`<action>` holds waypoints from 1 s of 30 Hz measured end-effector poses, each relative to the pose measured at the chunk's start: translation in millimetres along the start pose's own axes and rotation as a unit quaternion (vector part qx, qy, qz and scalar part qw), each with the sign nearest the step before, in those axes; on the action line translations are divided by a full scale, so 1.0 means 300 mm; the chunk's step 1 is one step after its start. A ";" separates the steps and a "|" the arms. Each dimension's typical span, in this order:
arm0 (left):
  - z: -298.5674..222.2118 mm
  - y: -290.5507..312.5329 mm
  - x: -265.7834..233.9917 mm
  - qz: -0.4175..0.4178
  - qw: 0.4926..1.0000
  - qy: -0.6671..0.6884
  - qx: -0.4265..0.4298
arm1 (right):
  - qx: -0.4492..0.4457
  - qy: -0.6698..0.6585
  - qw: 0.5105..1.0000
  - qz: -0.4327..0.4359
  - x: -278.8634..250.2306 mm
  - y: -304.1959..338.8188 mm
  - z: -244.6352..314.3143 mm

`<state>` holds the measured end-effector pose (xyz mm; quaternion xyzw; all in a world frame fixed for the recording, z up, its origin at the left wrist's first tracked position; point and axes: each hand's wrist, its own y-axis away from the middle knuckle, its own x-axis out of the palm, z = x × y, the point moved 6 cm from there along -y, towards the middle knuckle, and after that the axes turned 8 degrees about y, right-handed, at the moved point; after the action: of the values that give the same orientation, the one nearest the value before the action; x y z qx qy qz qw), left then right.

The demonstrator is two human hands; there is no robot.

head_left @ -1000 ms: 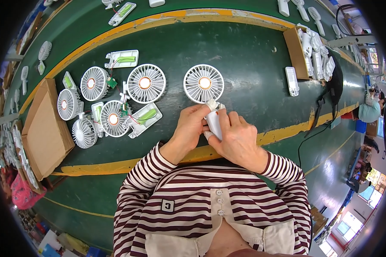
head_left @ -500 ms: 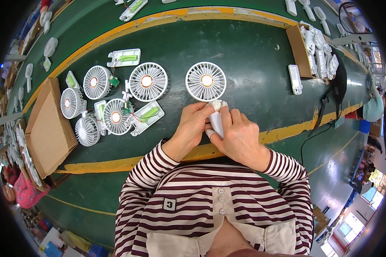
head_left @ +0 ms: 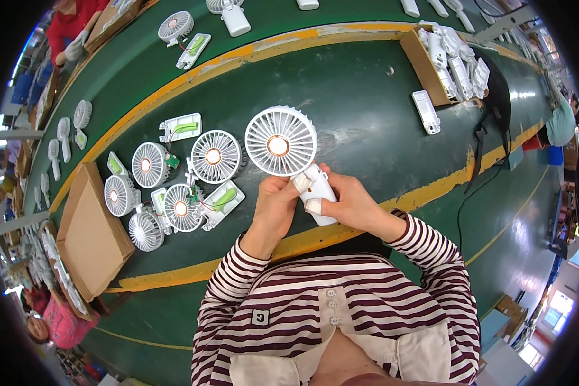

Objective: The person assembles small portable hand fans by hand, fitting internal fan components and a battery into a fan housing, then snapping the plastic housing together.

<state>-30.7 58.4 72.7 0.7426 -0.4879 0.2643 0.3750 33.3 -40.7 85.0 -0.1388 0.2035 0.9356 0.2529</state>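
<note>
Between both hands I hold a white handheld fan (head_left: 280, 143), its round grille upward and its white handle tilted toward me. My left hand (head_left: 275, 209) grips the handle's left side near the neck, its taped thumb on the handle front. My right hand (head_left: 352, 201) is closed round the handle's right side, the taped thumb pressed across its lower part. Left of the held fan lie several open fans, among them one with an orange-ringed hub (head_left: 216, 156), with a green circuit board (head_left: 172, 161) and an opened handle shell (head_left: 223, 202) holding a green battery.
An open cardboard box (head_left: 91, 225) stands at the left edge of the bench. At the far right a cardboard box (head_left: 426, 67) holds white handle parts, with a loose handle shell (head_left: 425, 112) beside it. A green conveyor (head_left: 264, 61) carrying fans runs behind. A co-worker's gloved hand (head_left: 77, 46) is at upper left.
The held fan has come up and to the left, with its handle front now showing. My right hand has turned from over the handle to its side. Fans on the conveyor have shifted.
</note>
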 end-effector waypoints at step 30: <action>0.036 0.015 -0.007 -0.045 0.992 -0.112 0.025 | 0.048 -0.304 0.950 0.056 0.045 -0.013 -0.036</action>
<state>-35.5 49.8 66.3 0.7981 -0.4860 0.1745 0.3105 25.7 -36.9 69.5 0.1759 0.1693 0.9353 0.2561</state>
